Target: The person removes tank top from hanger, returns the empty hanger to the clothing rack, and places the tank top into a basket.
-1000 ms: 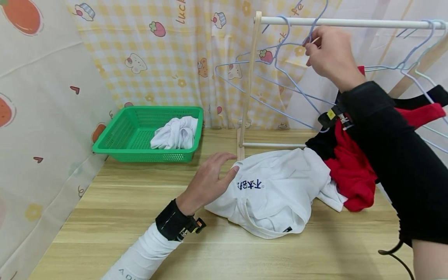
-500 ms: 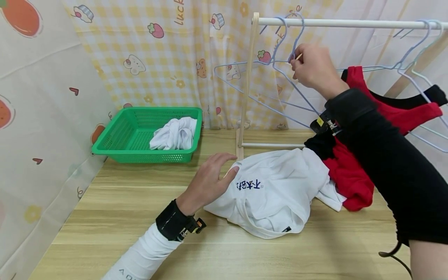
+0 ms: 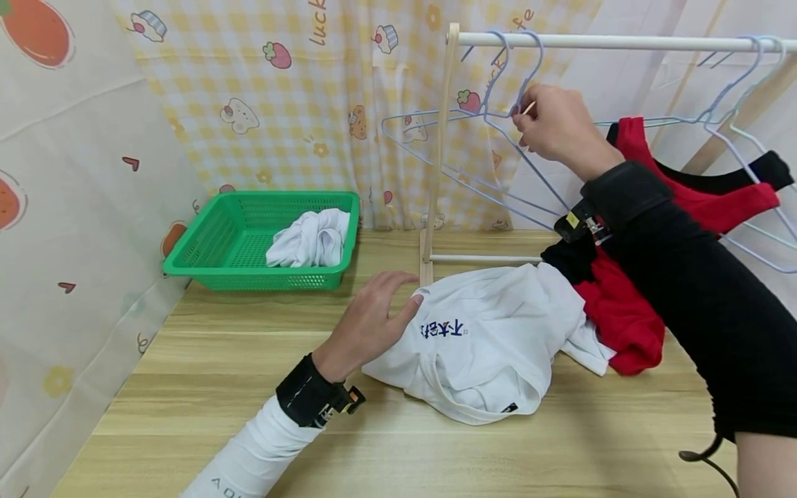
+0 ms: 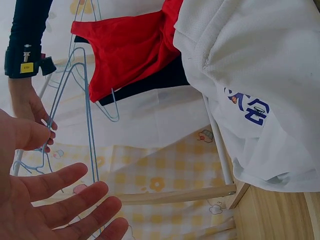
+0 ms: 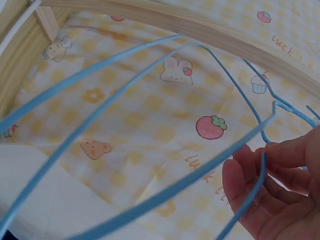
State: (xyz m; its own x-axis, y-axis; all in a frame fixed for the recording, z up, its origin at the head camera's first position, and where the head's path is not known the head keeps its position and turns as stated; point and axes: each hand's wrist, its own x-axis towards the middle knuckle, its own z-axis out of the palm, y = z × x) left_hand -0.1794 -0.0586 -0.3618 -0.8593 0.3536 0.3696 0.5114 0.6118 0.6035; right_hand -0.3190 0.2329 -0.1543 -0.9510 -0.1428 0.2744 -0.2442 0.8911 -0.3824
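Note:
My right hand (image 3: 557, 128) pinches the neck of a blue wire clothes hanger (image 3: 540, 54), whose hook now sits at the white rail (image 3: 598, 41). Close beside it on the rail hangs a second blue hanger (image 3: 506, 57). In the right wrist view, thumb and fingertips meet around the thin wire. Low over the tabletop, my left hand (image 3: 369, 325) has its fingers spread apart and holds nothing. Its thumb overlaps the edge of a crumpled white T-shirt (image 3: 498, 304) with dark blue lettering. The left wrist view shows the open palm and this shirt (image 4: 260, 65).
A green plastic basket (image 3: 214, 238) with a bunched white cloth (image 3: 314, 238) stands at the back left. Red and black garments (image 3: 629, 318) hang and drape at the right. The rack's wooden upright (image 3: 438, 159) rises behind the T-shirt.
My right hand has come down and leftward with the hanger. The hanger's hook has gone from above the rail to hanging on it beside the other. My left hand stays put.

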